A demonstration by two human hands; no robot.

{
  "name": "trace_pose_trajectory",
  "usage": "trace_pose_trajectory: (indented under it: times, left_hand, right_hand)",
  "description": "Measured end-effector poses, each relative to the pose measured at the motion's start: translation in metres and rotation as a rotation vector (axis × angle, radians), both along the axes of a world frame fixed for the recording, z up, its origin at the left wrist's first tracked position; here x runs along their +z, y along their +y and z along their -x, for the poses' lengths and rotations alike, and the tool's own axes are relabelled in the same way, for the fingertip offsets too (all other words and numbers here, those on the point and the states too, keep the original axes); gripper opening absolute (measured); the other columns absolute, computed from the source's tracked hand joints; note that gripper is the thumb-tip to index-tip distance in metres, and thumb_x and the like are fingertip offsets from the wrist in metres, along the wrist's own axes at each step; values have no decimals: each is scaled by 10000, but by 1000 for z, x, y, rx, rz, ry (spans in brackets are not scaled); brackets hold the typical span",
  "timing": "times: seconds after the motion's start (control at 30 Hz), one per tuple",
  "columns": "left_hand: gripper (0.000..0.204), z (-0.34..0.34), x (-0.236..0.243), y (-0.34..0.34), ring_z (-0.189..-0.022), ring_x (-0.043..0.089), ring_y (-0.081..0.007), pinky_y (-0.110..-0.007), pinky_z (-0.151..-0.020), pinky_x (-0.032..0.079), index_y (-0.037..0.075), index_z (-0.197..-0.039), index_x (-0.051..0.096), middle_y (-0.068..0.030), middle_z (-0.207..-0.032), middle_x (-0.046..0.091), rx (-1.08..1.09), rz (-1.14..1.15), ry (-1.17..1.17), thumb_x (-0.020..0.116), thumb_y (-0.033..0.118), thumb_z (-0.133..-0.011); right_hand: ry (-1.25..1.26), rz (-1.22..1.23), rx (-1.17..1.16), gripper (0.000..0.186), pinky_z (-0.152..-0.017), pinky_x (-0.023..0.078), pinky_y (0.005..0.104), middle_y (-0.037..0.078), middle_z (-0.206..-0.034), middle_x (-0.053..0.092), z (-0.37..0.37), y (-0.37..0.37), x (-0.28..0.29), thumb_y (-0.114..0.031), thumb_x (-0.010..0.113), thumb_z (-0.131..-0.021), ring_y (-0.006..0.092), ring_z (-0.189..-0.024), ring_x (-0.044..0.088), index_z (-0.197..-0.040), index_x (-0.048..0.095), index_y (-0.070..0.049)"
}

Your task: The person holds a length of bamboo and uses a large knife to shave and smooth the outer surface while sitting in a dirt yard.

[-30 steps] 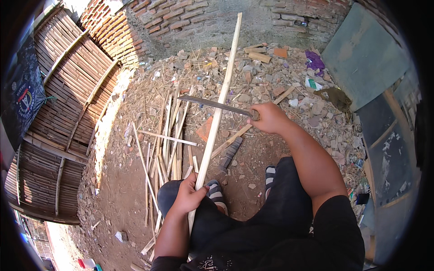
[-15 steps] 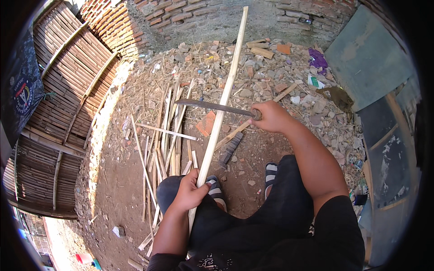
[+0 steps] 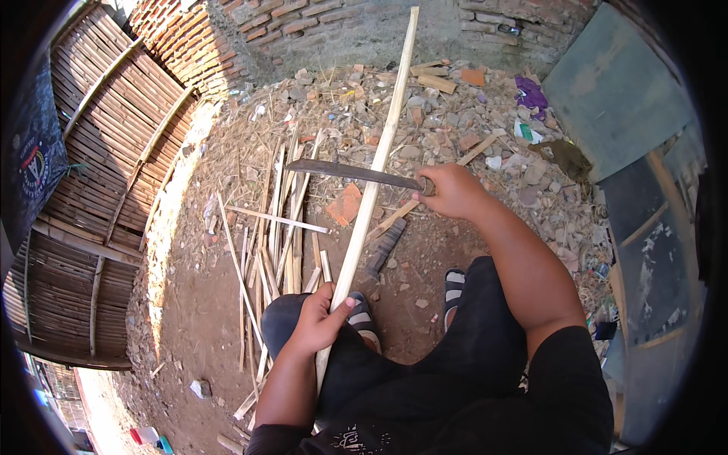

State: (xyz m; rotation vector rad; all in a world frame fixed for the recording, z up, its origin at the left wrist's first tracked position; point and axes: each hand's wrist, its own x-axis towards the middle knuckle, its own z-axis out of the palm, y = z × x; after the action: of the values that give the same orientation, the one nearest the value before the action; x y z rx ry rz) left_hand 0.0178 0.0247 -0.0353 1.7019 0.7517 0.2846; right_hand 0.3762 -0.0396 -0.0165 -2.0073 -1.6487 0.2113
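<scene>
My left hand is closed round the lower part of a long pale wooden strip, which slants up and away from my left thigh. The strip's far end reaches up in front of the brick wall. In my right hand is a machete, its handle mostly hidden by the fingers. The dark blade lies across the strip well above my left hand, its tip pointing left. Whether the edge bites into the wood I cannot tell.
Several thin wooden strips lie in a pile on the dirt to the left. A dark ridged block rests between my feet and the rubble. A bamboo panel stands at left, a grey board at right, a brick wall behind.
The machete has shifted slightly, its blade turned a little flatter to view and its tip a bit further left. My right hand has moved slightly up and left; the left hand keeps its grip.
</scene>
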Motion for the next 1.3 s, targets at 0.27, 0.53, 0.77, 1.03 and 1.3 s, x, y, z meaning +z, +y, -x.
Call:
trace_pose_trajectory:
  times: [0.27,0.53,0.77,1.03,1.3]
  left_hand:
    - [198,-3,4,-3,-676,495,-33,-225,-608,412,46,-1018,581,49,-761,565,-25,-77,-9,713,191,-993]
    - [224,30,21,-41,-702,496,-33,-230,-624,424,23,-1023,608,46,-781,593,-46,-28,35,763,169,-951]
    - [267,60,29,-69,-660,548,-50,-250,-575,458,2,-970,625,-4,-723,635,-45,-215,191,792,206,-922]
    - [369,70,52,-70,-635,653,-125,-300,-594,536,-15,-1087,618,-56,-762,685,-344,-309,489,811,245,-910]
    - [388,-29,37,-27,-682,641,-110,-260,-574,544,34,-1266,503,-41,-907,641,-177,261,-108,691,261,-1014]
  right_hand:
    - [-171,17,335,303,-712,527,501,167,-821,686,28,-1,-1,-329,798,-836,390,-814,684,-1008,694,-102]
    - [432,-204,43,317,-638,505,407,77,-785,664,-11,-1,-6,-353,796,-900,221,-695,657,-960,680,-64]
    - [1046,-309,53,260,-562,447,262,-12,-776,592,7,-6,10,-300,776,-945,76,-621,569,-935,639,-80]
    - [1069,-271,198,208,-565,450,264,-15,-772,606,19,-12,25,-242,771,-948,74,-611,562,-958,675,-59]
    - [768,-292,433,261,-800,559,348,47,-1015,728,47,-6,14,-215,799,-920,175,-867,699,-1107,720,-52]
